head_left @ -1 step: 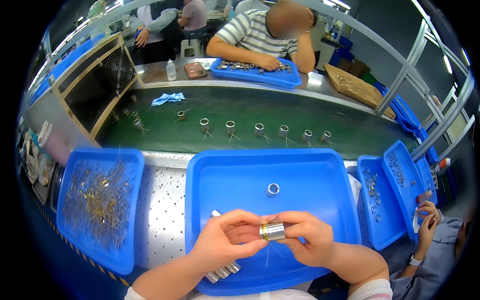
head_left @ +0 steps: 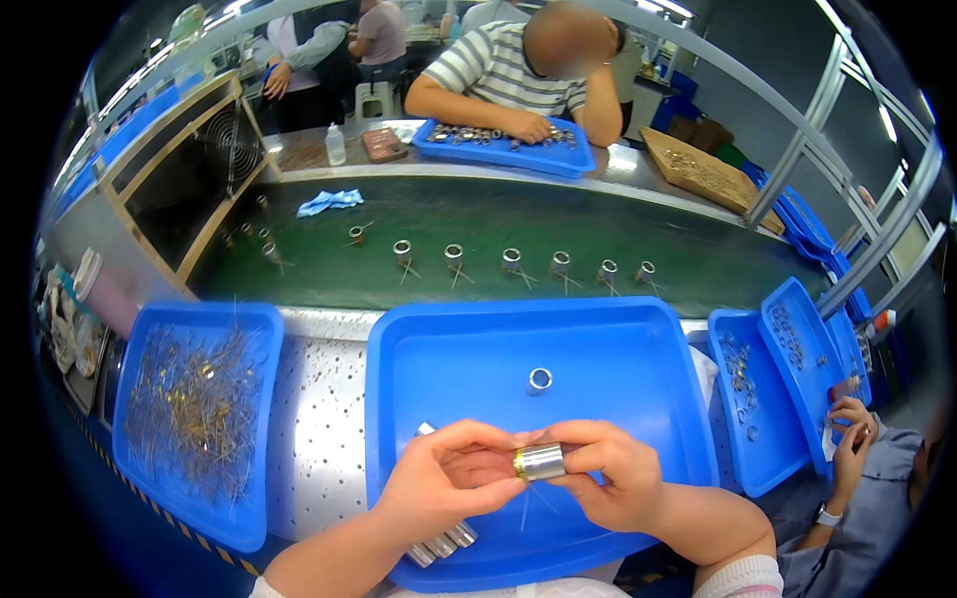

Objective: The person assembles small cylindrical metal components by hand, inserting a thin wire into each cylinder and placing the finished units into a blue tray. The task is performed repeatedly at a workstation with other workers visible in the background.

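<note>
Between my two hands is a short shiny metal cylinder (head_left: 543, 461), lying sideways with a yellowish left end. The thumb and fingertips of my left hand (head_left: 434, 476) pinch that end. My right hand (head_left: 620, 476) grips the other end, its fingers curled. Thin pale wires (head_left: 538, 503) show below the cylinder; where they start is hidden. Both hands are above a large blue tray (head_left: 518, 314). In it, one open-topped metal cylinder (head_left: 539, 381) stands upright beyond my fingers. Several more metal cylinders (head_left: 444, 543) lie partly hidden under my left hand and wrist.
Left is a blue tray (head_left: 269, 399) of thin wire-legged parts. Beyond runs a green belt (head_left: 399, 199) bearing a row of upright cylinders (head_left: 454, 257) with wire legs. Blue trays (head_left: 758, 478) of small rings stand right, beside another person's hands (head_left: 850, 439). Someone works opposite.
</note>
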A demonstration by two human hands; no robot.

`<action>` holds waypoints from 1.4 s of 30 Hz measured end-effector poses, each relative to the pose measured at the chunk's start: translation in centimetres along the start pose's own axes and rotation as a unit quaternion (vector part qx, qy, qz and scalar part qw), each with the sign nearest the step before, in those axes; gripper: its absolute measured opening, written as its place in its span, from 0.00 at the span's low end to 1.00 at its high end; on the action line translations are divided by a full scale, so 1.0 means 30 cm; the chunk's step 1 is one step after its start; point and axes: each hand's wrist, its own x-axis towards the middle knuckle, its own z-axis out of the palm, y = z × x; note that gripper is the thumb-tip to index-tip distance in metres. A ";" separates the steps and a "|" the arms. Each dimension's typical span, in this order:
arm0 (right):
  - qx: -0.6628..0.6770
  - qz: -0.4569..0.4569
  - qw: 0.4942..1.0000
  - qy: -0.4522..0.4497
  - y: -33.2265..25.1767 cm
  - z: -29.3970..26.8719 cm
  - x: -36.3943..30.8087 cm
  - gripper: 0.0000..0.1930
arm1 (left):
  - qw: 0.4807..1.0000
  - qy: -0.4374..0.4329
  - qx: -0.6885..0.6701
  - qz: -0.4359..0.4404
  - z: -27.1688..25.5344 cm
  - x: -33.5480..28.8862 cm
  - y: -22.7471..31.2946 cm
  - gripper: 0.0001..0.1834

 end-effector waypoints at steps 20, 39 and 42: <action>0.083 0.072 0.993 -0.038 0.025 0.002 0.006 0.06 | 0.994 0.082 0.034 0.057 -0.002 0.011 -0.026 0.17; -0.389 0.260 0.883 0.040 0.434 -0.464 0.151 0.06 | 0.834 0.295 0.441 0.153 -0.156 -0.279 0.151 0.16; -0.449 0.298 0.839 0.076 0.574 -0.544 0.163 0.06 | 0.691 0.367 0.594 0.189 -0.311 -0.348 0.178 0.17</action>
